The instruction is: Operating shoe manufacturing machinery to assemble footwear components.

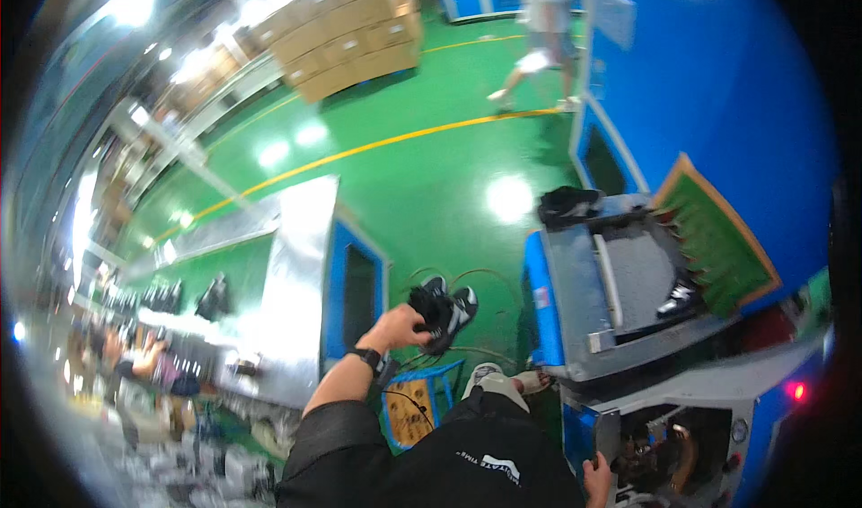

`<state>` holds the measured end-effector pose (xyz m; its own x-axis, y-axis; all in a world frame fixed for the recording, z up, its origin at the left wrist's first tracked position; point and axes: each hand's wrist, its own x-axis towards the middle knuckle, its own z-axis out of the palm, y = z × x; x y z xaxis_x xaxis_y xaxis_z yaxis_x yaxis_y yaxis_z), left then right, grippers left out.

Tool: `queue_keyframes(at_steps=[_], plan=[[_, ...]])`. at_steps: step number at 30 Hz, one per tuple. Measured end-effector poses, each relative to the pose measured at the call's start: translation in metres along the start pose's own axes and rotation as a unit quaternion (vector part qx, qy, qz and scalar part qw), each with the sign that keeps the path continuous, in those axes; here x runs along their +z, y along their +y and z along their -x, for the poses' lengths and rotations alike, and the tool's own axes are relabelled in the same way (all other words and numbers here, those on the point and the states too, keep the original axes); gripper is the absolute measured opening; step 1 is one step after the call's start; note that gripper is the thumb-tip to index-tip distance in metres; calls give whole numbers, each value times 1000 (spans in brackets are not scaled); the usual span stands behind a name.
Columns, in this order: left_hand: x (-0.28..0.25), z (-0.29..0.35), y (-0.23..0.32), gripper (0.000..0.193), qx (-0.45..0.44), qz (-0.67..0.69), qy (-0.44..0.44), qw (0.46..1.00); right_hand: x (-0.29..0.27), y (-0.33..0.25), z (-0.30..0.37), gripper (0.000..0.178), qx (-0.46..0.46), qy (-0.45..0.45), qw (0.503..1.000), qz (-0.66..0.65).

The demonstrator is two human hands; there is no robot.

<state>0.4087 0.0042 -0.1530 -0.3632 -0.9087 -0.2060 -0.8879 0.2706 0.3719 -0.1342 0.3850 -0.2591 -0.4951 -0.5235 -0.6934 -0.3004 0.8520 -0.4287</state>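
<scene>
A pair of black sneakers (pixel 437 318) with grey and white parts hangs from my left hand (pixel 396 328), whose fingers are closed round them, above the green floor. A dark watch sits on that wrist. Low on the right, my right hand (pixel 595 481) is against or beside the edge of a grey metal panel (pixel 608 438) on a machine (pixel 682 454). Its fingers are partly hidden, so I cannot see whether it grips the panel. Just beyond that machine, a grey-topped blue station (pixel 577 303) carries a black shoe (pixel 569 206) at its far corner and another dark shoe (pixel 680 294) inside.
A wooden-topped blue stool (pixel 410 413) stands by my legs. Left is a metal-topped bench (pixel 301 265) beside a conveyor line with several dark shoes. Cables lie on the floor. Farther off are stacked cartons (pixel 346 36), a walking person (pixel 543 41) and a tall blue cabinet (pixel 709 77).
</scene>
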Motion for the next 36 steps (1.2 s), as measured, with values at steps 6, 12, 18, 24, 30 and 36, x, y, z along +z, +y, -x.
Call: queue_keyframes(at_steps=[6,12,18,24,30,36], plan=[[-95,175,-200,42,-184,-26,226,956,6,-7,8,62,-166,-87,959,211],[-187,234,-232,46,-669,-14,505,546,-16,-56,53,62,-178,-115,940,269],[-6,202,-261,37,-411,12,307,858,-28,-76,83,62,-127,-86,955,255],[91,77,-70,31,-285,205,187,918,-46,-21,63,61,-184,-24,974,127],[82,51,23,34,-161,277,69,945,-63,-62,77,58,-170,24,979,111],[108,71,-5,28,-344,526,85,773,-54,-106,105,55,-221,11,972,76]])
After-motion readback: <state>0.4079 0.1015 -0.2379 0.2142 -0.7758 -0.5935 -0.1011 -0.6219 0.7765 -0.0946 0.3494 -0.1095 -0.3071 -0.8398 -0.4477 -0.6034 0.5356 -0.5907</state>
